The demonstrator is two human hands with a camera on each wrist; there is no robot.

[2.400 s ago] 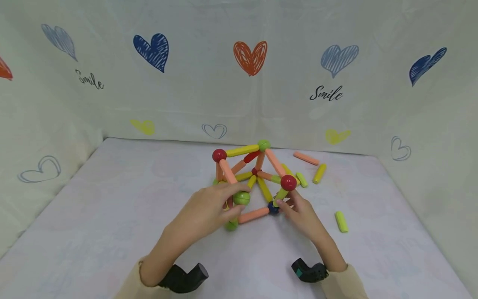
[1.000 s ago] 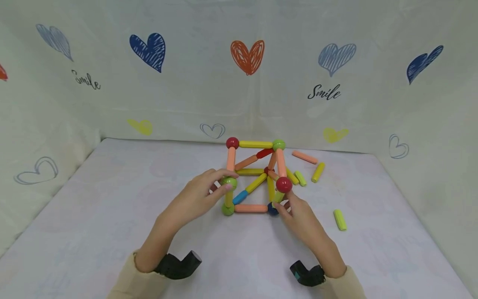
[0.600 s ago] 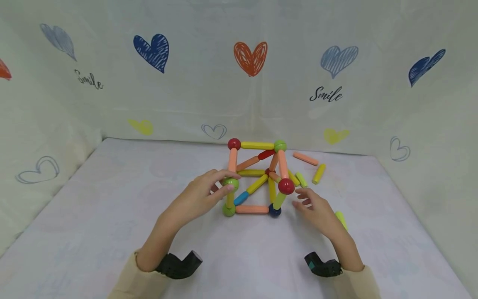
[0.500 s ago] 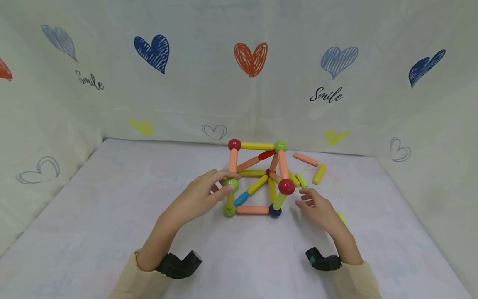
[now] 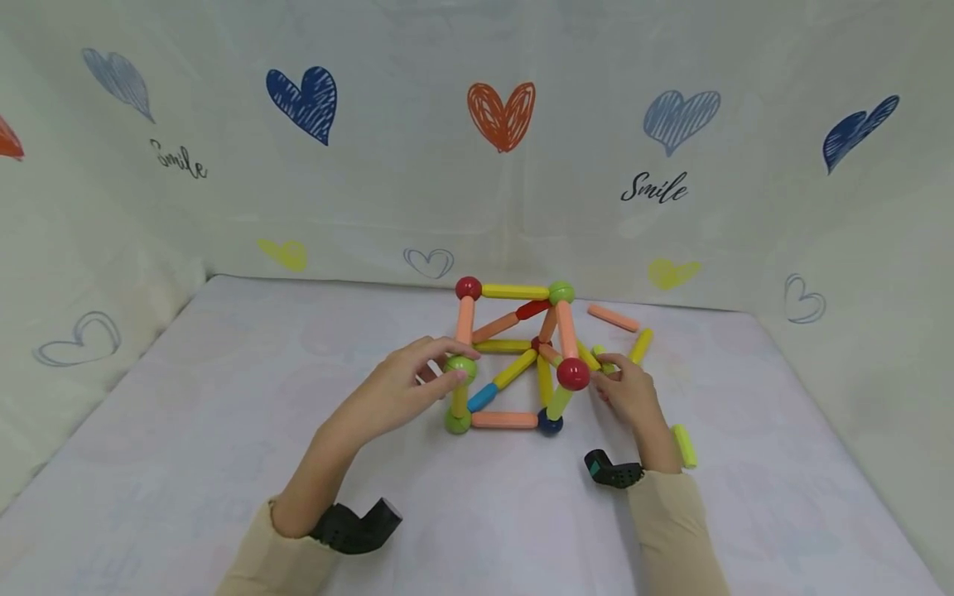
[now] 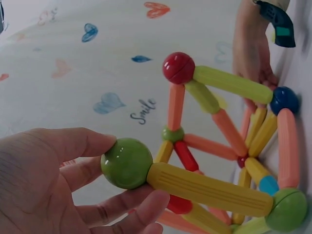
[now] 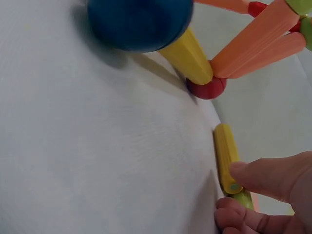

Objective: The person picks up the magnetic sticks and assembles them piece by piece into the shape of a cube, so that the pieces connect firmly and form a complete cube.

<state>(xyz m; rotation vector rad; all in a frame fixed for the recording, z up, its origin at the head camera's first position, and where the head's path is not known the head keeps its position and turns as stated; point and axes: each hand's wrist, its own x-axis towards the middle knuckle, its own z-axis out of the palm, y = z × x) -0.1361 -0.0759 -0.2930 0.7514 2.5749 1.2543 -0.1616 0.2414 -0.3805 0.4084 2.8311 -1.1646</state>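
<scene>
A cube-like frame of coloured magnetic rods and balls stands on the table. My left hand (image 5: 402,381) pinches the green ball (image 6: 127,163) at its front left top corner. A yellow rod (image 6: 209,189) joins that ball to a lower green ball (image 6: 286,209). My right hand (image 5: 629,389) is beside the frame's right side, behind the red ball (image 5: 573,374). In the right wrist view, its thumb is at the end of a loose yellow rod (image 7: 225,153), its fingers bent below with a gap between. A lime rod (image 7: 243,198) lies just behind, partly hidden by that hand.
An orange rod (image 5: 613,318) and another yellow rod (image 5: 641,345) lie at the back right. A short lime rod (image 5: 683,446) lies beside my right wrist. The frame's dark blue ball (image 5: 550,422) sits at its front right bottom corner. A white cloth backdrop (image 5: 581,207) hangs behind.
The frame was turned square to the front, and my left hand stayed on its green ball. My right hand let go of the lime upright, drew right, then moved forward to the loose rods.
</scene>
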